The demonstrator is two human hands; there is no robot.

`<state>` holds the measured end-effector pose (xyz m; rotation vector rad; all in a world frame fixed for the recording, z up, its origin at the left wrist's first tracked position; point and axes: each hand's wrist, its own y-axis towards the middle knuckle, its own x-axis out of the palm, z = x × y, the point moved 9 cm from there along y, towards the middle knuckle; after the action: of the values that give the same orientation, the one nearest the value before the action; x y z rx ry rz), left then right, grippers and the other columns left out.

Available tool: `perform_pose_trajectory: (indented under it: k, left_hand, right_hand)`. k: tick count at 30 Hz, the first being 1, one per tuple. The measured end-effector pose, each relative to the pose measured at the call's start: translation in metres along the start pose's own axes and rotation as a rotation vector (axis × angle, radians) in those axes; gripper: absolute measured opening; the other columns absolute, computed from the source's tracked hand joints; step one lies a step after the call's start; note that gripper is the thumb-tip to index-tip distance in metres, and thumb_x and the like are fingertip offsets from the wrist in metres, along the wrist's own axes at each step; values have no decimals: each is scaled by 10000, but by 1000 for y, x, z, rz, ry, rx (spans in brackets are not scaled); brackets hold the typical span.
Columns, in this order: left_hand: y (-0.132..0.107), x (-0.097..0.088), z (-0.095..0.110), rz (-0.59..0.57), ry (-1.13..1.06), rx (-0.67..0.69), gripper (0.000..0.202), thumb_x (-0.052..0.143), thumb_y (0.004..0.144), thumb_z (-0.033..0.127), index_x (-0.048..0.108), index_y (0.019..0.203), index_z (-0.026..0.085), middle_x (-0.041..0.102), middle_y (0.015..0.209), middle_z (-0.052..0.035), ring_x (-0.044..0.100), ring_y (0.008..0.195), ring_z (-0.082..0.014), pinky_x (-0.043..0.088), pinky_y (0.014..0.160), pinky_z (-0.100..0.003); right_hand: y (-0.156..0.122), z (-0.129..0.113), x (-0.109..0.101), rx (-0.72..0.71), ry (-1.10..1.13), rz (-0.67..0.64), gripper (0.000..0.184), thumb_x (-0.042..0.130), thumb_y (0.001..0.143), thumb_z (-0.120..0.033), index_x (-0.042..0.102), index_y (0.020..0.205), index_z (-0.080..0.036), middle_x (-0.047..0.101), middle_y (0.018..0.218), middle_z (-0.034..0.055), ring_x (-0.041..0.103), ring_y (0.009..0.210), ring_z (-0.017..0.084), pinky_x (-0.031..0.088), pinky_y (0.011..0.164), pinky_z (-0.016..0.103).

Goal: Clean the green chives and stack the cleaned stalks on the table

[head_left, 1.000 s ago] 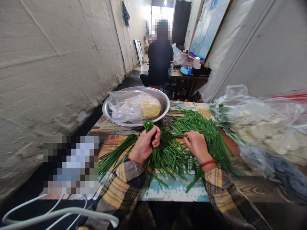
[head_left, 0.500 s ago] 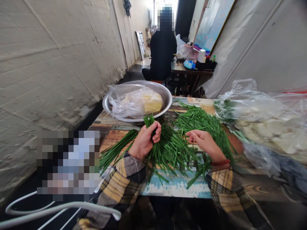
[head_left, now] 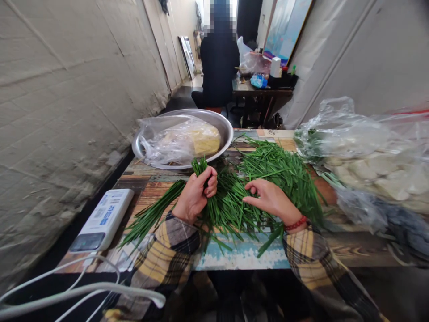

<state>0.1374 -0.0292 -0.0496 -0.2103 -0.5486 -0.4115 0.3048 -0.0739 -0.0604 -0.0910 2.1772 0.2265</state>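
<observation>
My left hand (head_left: 196, 193) is closed around a bunch of green chives (head_left: 201, 166), whose cut ends stick up above my fist. A loose heap of chives (head_left: 278, 172) covers the patterned table (head_left: 241, 257) in front of me. My right hand (head_left: 270, 199) hovers over that heap with its fingers spread and pointing left, holding nothing. A red bead bracelet sits on its wrist. Both arms wear yellow plaid sleeves.
A metal basin (head_left: 224, 123) behind the chives holds a clear bag with yellow food. Plastic bags of pale pieces (head_left: 368, 165) fill the right side. A white power bank (head_left: 102, 219) with cables lies at the left edge. A seated person (head_left: 217, 67) faces away at a far table.
My right hand has lifted off the chive heap and opened its fingers, shifting slightly left. My left hand keeps its grip on the bunch. The view has tilted down a little.
</observation>
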Motion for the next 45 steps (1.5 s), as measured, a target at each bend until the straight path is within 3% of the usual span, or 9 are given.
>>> perform_pose_trajectory:
  k: [3,7,11,18,23,28,30,38,45]
  left_hand:
    - [1,0,0,12,5,-2,211,629,785,321,512,747,149,349,535,70,268,390,-25,200,368,-159]
    - [1,1,0,10,16,-3,209,626,788,320,512,746,150,353,535,69,270,389,-25,200,369,-161]
    - [1,0,-1,11,17,2,208,628,786,320,515,748,150,352,532,70,270,389,-24,201,368,-160]
    - [1,-1,0,5,6,0,226,648,769,330,515,742,148,351,534,70,276,389,-22,210,365,-154]
    - [0,-1,0,8,-2,5,232,652,767,332,516,741,145,351,533,70,275,388,-21,210,364,-153]
    - [-1,-2,0,6,5,14,218,625,791,327,517,743,143,358,538,67,282,392,-23,216,370,-158]
    - [-1,-2,0,12,7,11,224,631,785,331,517,741,143,358,538,67,283,391,-23,215,369,-158]
    - [0,-2,-2,13,13,-5,242,639,777,352,512,750,148,359,542,69,283,391,-21,210,366,-154]
    - [1,-3,-4,8,27,0,238,616,798,358,519,755,144,357,540,69,282,392,-23,202,374,-164]
  right_hand:
    - [2,5,-1,43,-122,62,157,593,785,-303,680,882,-215,683,803,27,612,744,163,424,671,254]
    - [4,23,-11,125,-5,153,269,460,861,-295,711,824,-205,718,796,46,642,730,183,452,677,276]
    - [5,29,-18,123,273,222,308,469,842,-302,702,1005,-181,728,930,65,657,813,198,491,744,320]
    - [5,46,-16,174,464,265,410,457,826,-273,602,1182,-131,690,759,44,659,662,150,521,622,272]
    - [3,57,-24,199,254,293,384,441,838,-218,599,1185,-168,700,808,48,679,726,166,525,682,289]
    - [-3,48,-45,106,-61,410,340,421,854,-199,645,1110,-181,675,1068,99,628,974,218,471,873,360]
    - [-4,46,-50,103,-119,435,309,420,865,-223,672,1041,-187,673,1057,99,619,965,219,461,864,349]
    - [-2,48,-24,202,-196,142,241,502,836,-372,684,767,-231,685,739,18,617,676,167,397,591,254]
    - [-2,41,-20,194,-245,158,117,555,788,-297,642,793,-219,638,758,6,583,681,146,372,593,243]
